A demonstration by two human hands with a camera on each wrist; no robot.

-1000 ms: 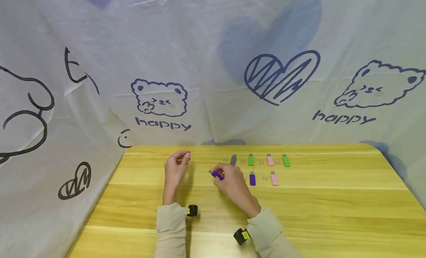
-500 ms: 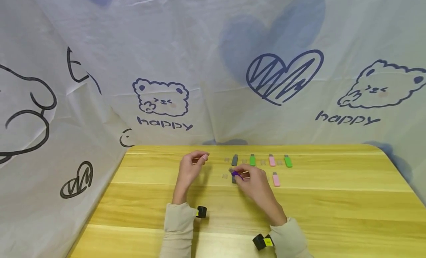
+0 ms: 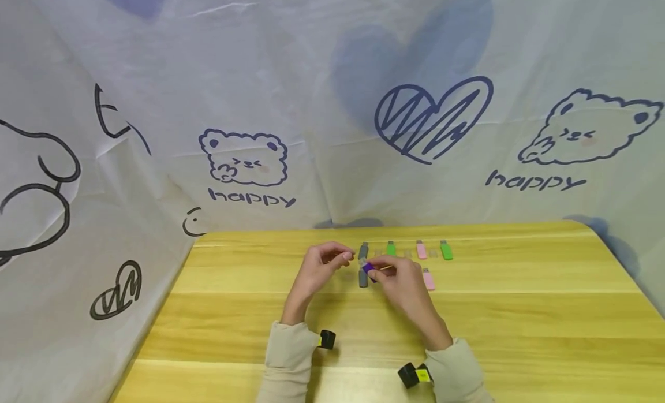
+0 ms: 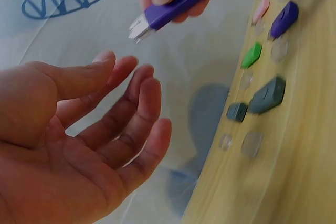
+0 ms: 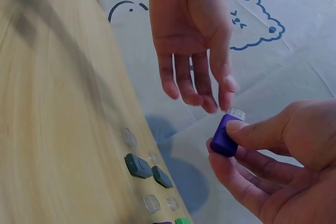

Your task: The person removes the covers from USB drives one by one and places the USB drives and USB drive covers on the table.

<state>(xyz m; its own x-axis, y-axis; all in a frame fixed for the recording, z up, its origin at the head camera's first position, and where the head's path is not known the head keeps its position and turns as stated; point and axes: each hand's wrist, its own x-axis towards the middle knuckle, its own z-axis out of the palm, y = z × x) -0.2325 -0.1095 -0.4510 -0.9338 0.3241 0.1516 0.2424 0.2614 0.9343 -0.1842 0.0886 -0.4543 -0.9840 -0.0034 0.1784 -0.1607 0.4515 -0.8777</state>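
Between thumb and fingers my right hand (image 3: 407,282) pinches a purple USB flash drive (image 4: 174,7) above the table. Its connector end, silvery and clear, points toward my left hand (image 3: 314,270). The left hand holds nothing; its fingers are loosely bent, and in the right wrist view a fingertip (image 5: 226,99) is right at the clear end of the drive. Below the hands lie two grey flash drives (image 4: 268,96). A second purple drive (image 4: 285,20) lies farther along the table, hidden behind my right hand in the head view.
Green flash drives (image 3: 447,250) and pink ones (image 3: 428,279) lie in rows on the wooden table (image 3: 519,334). Small clear caps (image 4: 252,144) lie beside drives. A printed white cloth (image 3: 332,103) hangs behind the table and at its left.
Both hands have moved right, the right one carrying the purple flash drive. Over the last half second the left hand has come closer to the drive's connector end.
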